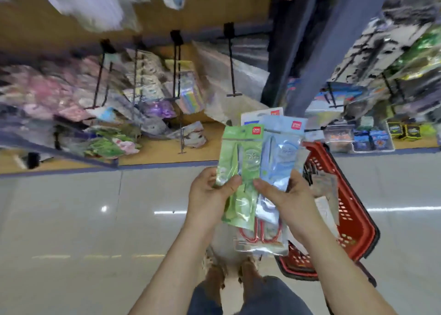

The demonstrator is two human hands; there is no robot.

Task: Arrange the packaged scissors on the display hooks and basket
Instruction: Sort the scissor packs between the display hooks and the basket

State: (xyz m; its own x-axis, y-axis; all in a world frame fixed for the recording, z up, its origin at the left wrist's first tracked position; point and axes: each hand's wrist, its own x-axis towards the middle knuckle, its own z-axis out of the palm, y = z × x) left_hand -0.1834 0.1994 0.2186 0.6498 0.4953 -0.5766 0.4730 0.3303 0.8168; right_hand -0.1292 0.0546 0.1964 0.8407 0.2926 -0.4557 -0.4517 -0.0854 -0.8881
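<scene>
Several packaged scissors are fanned out between both hands, low in the middle of the view, probably so the colours can be sorted before any go up. The left hand pinches the green pack, thumb on its front face and curled fingers behind. At its 3 o'clock the right hand pinches the blue pack the same way, thumb pressed on the plastic. The two packs overlap at their inner edges. Behind them sit more packs: a white card tops out at 12 o'clock, and a clear pack with red-handled scissors hangs below at 6 o'clock. Which hand carries those I cannot tell. The hang-holes point up and away, which suits sliding them onto a peg. The red basket stands on the grey floor at 4 o'clock of the hands, close by, with what looks like more packaging inside. The display hooks jut from the wooden wall at 11 to 12 o'clock, well apart from the hands; one looks bare, the others are loaded with blurred goods.
</scene>
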